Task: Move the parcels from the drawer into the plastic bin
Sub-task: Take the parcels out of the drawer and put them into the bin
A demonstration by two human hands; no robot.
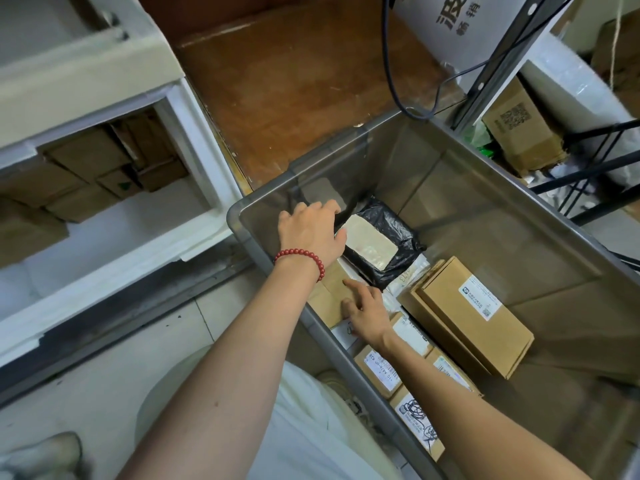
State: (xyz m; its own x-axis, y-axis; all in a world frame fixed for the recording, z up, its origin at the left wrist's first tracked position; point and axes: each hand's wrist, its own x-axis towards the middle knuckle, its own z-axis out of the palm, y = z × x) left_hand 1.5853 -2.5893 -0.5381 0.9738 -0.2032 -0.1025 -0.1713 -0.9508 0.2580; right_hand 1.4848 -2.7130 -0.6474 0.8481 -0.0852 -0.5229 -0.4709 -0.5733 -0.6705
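The grey plastic bin (239,216) stands in the middle and holds several parcels. A black bag parcel (391,237) with a pale label lies near its far end. My left hand (311,230), with a red bead bracelet, hovers at that parcel's left edge, fingers relaxed and thumb touching the label. My right hand (363,310) rests with spread fingers on a small cardboard box (329,296) against the bin's near wall. A large brown box (474,313) and small labelled boxes (377,368) lie beside it. The white drawer (194,109) at the left holds several cardboard parcels (86,157).
A metal shelf rack (485,81) rises right of the bin, with a QR-coded carton (519,129) on it. A black cable (391,64) hangs over the bin's far corner. A brown wooden surface (294,74) lies behind. My shoe (41,455) is at the bottom left.
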